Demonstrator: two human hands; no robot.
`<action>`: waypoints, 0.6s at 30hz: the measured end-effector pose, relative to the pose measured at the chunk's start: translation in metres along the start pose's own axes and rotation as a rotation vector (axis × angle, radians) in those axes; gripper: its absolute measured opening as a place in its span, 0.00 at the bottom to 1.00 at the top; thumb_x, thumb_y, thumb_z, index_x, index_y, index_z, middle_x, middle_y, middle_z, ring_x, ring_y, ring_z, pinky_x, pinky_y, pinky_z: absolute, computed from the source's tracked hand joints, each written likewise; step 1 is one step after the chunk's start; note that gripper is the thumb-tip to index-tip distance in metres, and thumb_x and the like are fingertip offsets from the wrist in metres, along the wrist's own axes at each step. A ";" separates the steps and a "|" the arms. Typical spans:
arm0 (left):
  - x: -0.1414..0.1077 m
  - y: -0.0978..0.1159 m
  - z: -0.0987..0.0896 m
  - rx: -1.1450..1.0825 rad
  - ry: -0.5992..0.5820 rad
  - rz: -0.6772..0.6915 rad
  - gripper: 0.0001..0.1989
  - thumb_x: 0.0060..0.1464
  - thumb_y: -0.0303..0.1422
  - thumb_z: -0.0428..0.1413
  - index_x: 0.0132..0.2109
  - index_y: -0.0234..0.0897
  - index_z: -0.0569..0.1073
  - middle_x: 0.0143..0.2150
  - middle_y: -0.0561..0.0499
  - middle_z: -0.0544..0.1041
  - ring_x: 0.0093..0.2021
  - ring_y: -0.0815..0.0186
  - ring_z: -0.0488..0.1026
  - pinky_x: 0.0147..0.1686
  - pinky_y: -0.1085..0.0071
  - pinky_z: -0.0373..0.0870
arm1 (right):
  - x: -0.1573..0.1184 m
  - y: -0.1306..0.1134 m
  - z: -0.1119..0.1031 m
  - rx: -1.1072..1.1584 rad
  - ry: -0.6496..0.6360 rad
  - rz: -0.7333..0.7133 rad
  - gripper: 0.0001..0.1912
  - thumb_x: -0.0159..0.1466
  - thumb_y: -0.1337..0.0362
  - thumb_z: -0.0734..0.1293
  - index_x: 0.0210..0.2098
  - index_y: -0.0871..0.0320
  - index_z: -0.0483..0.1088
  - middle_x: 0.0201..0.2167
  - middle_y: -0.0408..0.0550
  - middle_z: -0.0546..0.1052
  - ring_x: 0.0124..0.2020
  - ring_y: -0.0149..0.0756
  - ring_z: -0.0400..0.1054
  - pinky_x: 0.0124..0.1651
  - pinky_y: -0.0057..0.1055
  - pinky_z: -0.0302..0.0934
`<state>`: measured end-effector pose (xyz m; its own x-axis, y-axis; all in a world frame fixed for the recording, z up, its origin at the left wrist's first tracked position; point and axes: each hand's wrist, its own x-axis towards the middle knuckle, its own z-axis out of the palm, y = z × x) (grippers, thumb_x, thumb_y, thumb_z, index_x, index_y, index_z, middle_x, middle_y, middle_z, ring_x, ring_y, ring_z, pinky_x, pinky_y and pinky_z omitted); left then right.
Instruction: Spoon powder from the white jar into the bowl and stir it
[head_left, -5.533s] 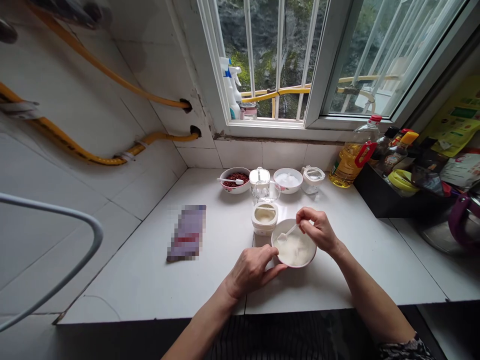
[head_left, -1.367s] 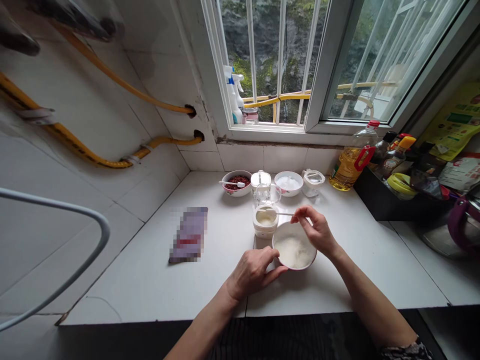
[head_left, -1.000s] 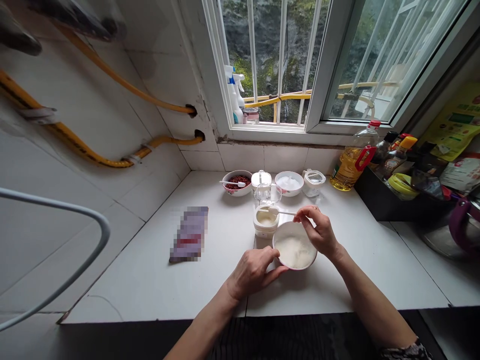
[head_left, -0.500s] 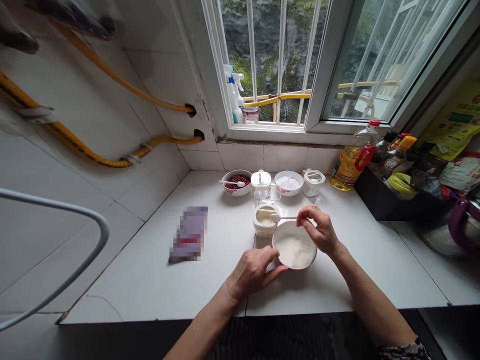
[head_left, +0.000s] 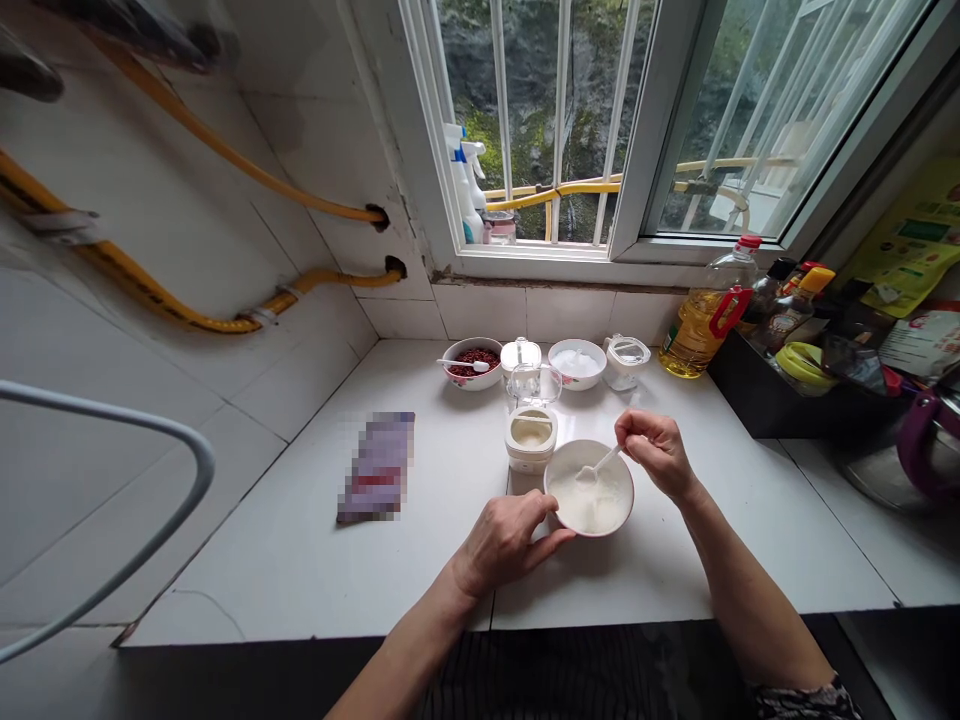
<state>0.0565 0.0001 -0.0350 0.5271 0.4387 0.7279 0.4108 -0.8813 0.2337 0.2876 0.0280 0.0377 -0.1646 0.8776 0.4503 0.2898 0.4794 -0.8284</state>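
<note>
My left hand (head_left: pixel 517 535) grips the near left rim of a bowl (head_left: pixel 628 510), thumb and fingers closed on it. Whitish powder (head_left: pixel 596 508) lies inside the bowl. Between the fingers of my right hand (head_left: pixel 656 450) is a small white spoon (head_left: pixel 606 460), its head dipped over the powder. Just behind the bowl's left side stands a seasoning jar (head_left: pixel 530 458) with its clear lid (head_left: pixel 534 382) flipped up; pale powder shows in its opening.
Along the wall stand a bowl of dark red bits (head_left: pixel 457 378), a white jar (head_left: pixel 520 353), a bowl of white grains (head_left: pixel 577 380) and another lidded jar (head_left: pixel 627 365). An oil bottle (head_left: pixel 694 330) and a black bin of bottles (head_left: pixel 780 415) are right; a blurred purple packet (head_left: pixel 376 468) lies left.
My right hand has moved slightly right, bringing the spoon from above the jar's opening to inside the bowl, where it now slants down. My left hand stays on the rim.
</note>
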 end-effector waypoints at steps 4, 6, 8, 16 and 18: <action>0.000 0.000 0.000 -0.006 -0.003 -0.004 0.11 0.67 0.40 0.49 0.39 0.36 0.65 0.23 0.57 0.67 0.19 0.73 0.64 0.21 0.76 0.60 | 0.001 -0.004 0.003 -0.179 -0.195 -0.057 0.06 0.49 0.71 0.56 0.19 0.56 0.60 0.17 0.41 0.63 0.22 0.30 0.55 0.28 0.29 0.51; 0.000 0.000 0.000 -0.002 -0.006 -0.005 0.12 0.67 0.40 0.49 0.39 0.36 0.65 0.23 0.57 0.67 0.19 0.73 0.64 0.21 0.76 0.60 | 0.000 -0.004 0.008 -0.223 -0.288 -0.069 0.06 0.49 0.72 0.55 0.19 0.56 0.59 0.17 0.41 0.63 0.23 0.30 0.55 0.29 0.28 0.51; 0.000 0.000 0.000 0.005 -0.007 -0.001 0.12 0.67 0.40 0.48 0.40 0.36 0.64 0.23 0.57 0.68 0.19 0.72 0.64 0.21 0.75 0.60 | -0.001 -0.004 0.012 -0.226 -0.361 -0.055 0.06 0.49 0.71 0.55 0.20 0.56 0.59 0.17 0.40 0.63 0.23 0.30 0.55 0.29 0.28 0.51; -0.001 -0.001 0.000 0.003 -0.015 -0.005 0.12 0.67 0.40 0.49 0.39 0.36 0.64 0.23 0.57 0.68 0.19 0.72 0.64 0.21 0.76 0.61 | 0.003 0.001 0.010 -0.045 -0.252 0.214 0.05 0.49 0.67 0.57 0.19 0.57 0.59 0.17 0.39 0.59 0.22 0.28 0.50 0.25 0.27 0.45; -0.001 -0.001 0.001 0.006 -0.011 -0.006 0.12 0.67 0.41 0.49 0.39 0.36 0.64 0.23 0.57 0.68 0.19 0.73 0.64 0.20 0.76 0.61 | 0.006 0.002 0.007 0.048 -0.201 0.279 0.05 0.48 0.66 0.58 0.18 0.57 0.61 0.17 0.38 0.58 0.21 0.27 0.49 0.24 0.27 0.44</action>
<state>0.0559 0.0001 -0.0365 0.5330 0.4459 0.7190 0.4182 -0.8776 0.2343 0.2805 0.0339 0.0360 -0.2694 0.9537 0.1335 0.3059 0.2162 -0.9272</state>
